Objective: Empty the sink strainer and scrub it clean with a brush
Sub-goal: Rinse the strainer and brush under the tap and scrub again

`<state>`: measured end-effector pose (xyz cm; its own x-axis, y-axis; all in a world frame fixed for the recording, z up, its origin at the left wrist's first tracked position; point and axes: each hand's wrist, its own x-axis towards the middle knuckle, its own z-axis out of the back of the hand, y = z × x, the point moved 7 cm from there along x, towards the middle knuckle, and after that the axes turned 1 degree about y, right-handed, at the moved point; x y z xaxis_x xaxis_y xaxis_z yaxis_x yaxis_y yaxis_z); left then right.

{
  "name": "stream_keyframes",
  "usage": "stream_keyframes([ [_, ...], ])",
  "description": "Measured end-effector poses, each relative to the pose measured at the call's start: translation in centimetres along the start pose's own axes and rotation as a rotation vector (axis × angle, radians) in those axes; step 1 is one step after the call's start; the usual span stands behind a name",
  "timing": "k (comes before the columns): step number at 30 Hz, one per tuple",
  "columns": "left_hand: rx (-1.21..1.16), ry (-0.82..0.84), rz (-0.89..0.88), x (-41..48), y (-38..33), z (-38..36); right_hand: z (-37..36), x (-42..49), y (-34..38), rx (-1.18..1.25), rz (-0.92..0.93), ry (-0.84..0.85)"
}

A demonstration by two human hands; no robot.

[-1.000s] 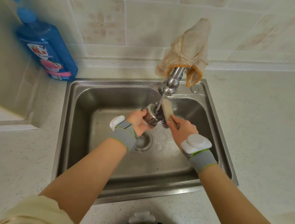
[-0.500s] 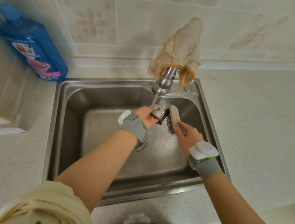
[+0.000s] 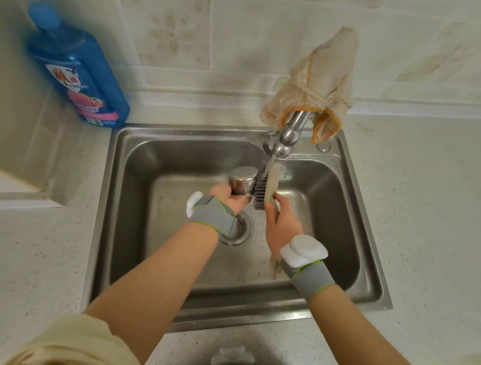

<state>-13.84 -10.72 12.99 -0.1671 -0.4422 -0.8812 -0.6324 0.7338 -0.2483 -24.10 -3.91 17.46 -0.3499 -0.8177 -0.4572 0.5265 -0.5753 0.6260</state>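
My left hand (image 3: 229,200) grips the perforated metal strainer cup (image 3: 242,180) over the steel sink (image 3: 133,202), its closed bottom turned up and away from me. In my right hand (image 3: 282,224) I hold a scrub brush (image 3: 265,186) by its pale wooden back. The dark bristles press against the strainer's right side. Water runs from the faucet (image 3: 285,141) straight onto the top of the brush. Both wrists wear grey bands with white sensors.
The open drain hole (image 3: 242,230) lies below my left wrist. A beige cloth (image 3: 320,81) hangs over the faucet neck. A blue soap pump bottle (image 3: 77,72) stands on the counter at the sink's back left corner. Speckled countertop (image 3: 435,199) surrounds the basin.
The strainer has turned so its closed bottom faces up and away. The brush has swung more upright against its right side, under the stream.
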Motion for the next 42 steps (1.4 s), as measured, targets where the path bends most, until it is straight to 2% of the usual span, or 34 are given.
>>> stream_keyframes([
  [2, -0.037, -0.044, -0.079, -1.4, 0.0, -0.1, -1.0, 0.7, -0.4, 0.104, -0.052, 0.021],
  [3, -0.052, 0.017, -0.090, -1.9, 0.1, -0.4, -1.3, 1.6, -0.9, 0.173, -0.099, 0.016],
  [5, -0.022, 0.039, -0.069, -1.5, 0.3, -0.3, -1.3, 3.1, -1.6, 0.288, -0.193, 0.001],
  [9, -0.092, 0.073, -0.099, -0.7, -0.6, -0.8, -3.1, 2.3, -1.1, 0.323, -0.179, 0.036],
  [11, -0.034, 0.097, -0.137, -0.4, -1.0, -0.5, -3.3, 2.4, -1.4, 0.286, -0.181, 0.045],
  [13, 0.175, 0.095, -0.230, -0.1, -1.9, 0.2, -2.5, 3.1, -1.9, 0.235, -0.194, 0.046],
  [17, 1.002, 0.036, -0.582, 0.4, -3.8, 0.5, -0.2, 1.5, -1.6, 0.078, -0.104, 0.027],
  [18, 1.127, 0.059, -0.604, 0.8, -3.5, 0.6, 0.1, 0.6, -1.1, 0.027, -0.051, 0.031],
  [20, 1.234, 0.139, -0.580, 1.2, -2.1, 0.8, 0.5, -0.3, 0.6, -0.125, 0.058, 0.039],
  [22, 1.278, 0.184, -0.583, 1.3, -1.0, 0.8, 1.1, 0.1, 1.6, -0.287, 0.090, 0.043],
  [25, 1.289, 0.165, -0.616, 0.6, -0.8, 0.7, 2.1, 0.6, 1.7, -0.358, 0.017, 0.061],
  [29, 1.241, 0.165, -0.634, 0.4, -1.4, 0.6, 1.4, -1.4, 2.9, -0.460, 0.131, 0.102],
  [33, 1.416, 0.221, -0.732, -1.3, -1.3, -0.9, 3.4, 1.7, -0.6, -0.266, -0.080, 0.027],
  [36, 1.639, 0.258, -0.827, -2.3, -0.8, -2.3, 2.6, 2.4, -3.6, 0.241, -0.300, 0.070],
  [38, 1.765, 0.303, -0.813, -2.4, -0.2, -2.2, 1.3, 2.2, -4.4, 0.575, -0.418, 0.109],
  [42, 1.978, 0.341, -0.872, -3.2, 0.5, -1.1, -0.8, 2.4, -3.7, 0.822, -0.493, 0.226],
])
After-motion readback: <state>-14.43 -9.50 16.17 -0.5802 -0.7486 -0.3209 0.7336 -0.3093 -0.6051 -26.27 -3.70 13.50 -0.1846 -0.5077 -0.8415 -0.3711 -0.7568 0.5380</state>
